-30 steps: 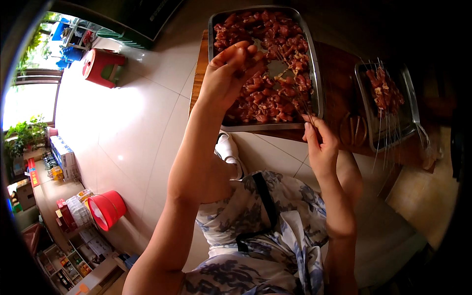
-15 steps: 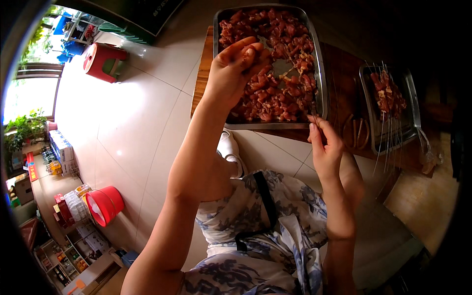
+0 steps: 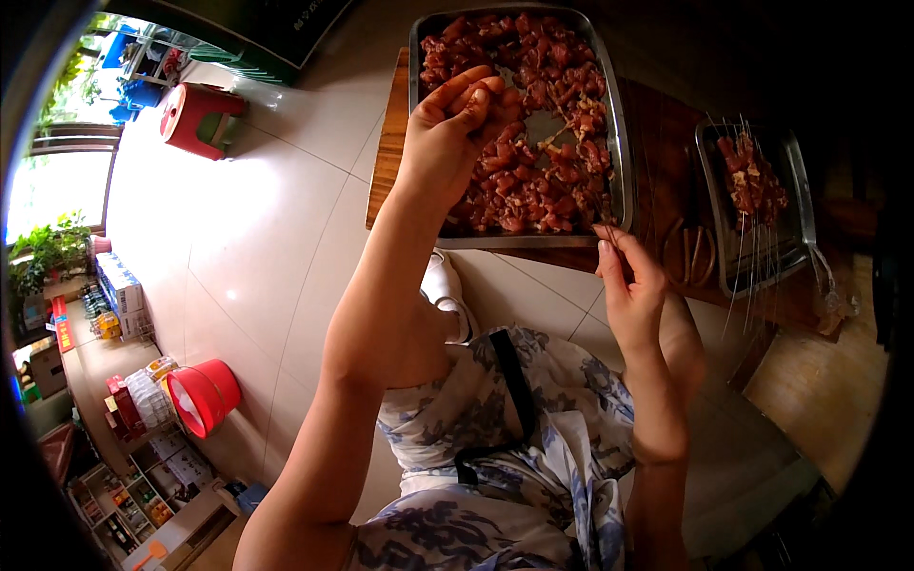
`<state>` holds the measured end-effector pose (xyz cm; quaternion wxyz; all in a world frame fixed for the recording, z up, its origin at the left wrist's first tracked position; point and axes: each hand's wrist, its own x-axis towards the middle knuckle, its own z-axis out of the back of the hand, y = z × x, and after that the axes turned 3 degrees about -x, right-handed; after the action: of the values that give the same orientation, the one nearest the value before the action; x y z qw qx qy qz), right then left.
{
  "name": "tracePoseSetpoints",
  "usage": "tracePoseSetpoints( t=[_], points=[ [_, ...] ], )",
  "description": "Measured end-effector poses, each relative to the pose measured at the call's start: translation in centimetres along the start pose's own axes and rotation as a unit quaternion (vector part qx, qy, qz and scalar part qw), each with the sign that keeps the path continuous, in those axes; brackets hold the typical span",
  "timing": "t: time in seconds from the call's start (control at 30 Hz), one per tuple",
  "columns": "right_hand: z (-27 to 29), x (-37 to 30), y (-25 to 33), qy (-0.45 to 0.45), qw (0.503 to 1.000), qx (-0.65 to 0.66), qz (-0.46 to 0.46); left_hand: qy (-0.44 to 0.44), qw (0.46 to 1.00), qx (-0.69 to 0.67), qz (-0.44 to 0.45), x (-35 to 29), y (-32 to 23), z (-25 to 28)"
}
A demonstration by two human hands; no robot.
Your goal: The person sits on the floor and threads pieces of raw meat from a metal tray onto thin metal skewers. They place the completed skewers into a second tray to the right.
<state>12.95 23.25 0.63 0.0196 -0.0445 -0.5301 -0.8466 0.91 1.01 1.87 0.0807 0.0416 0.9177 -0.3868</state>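
Observation:
A large metal tray [image 3: 621, 114] holds many small pieces of raw red meat [image 3: 533, 190], with its bare bottom showing in the middle. Above the tray's left side, my left hand [image 3: 457, 119] is closed, thumb pressed to curled fingers. What lies in them is hidden. My right hand [image 3: 631, 278] pinches a thin skewer, barely visible in the dark, by the tray's near right corner. To the right, a smaller metal tray [image 3: 807, 195] holds several long skewers with meat [image 3: 752, 181] bunched at their far ends; their bare ends stick out over the near rim.
The trays stand on a wooden table [image 3: 386, 167]. Between them lies something with brown loops, like scissor handles [image 3: 700, 257]. A clear plastic bag [image 3: 830, 290] is at the small tray's corner. On the left are a red stool [image 3: 195, 119], a red bucket [image 3: 211, 395] and loaded shelves.
My left hand's fingers have curled a little tighter, and the hand has shifted slightly. The large tray appears a touch higher and further left in view. My right hand stays nearly still.

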Motion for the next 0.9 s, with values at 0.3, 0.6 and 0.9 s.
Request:
tracePoseSetpoints(
  t=[0.3, 0.6, 0.9],
  points=[
    [-0.1, -0.1, 0.5, -0.002, 0.999, -0.009, -0.037, -0.007, 1.000, -0.008, 0.011, -0.5, 0.4, -0.6],
    [-0.7, -0.3, -0.6, -0.008, 1.000, 0.011, -0.012, 0.023, 0.998, -0.052, 0.040, -0.4, 0.8, -0.2],
    [-0.7, -0.5, -0.1, -0.003, 0.999, 0.027, -0.042, 0.036, 0.993, -0.098, 0.062, -0.3, 0.6, -0.1]
  ],
)
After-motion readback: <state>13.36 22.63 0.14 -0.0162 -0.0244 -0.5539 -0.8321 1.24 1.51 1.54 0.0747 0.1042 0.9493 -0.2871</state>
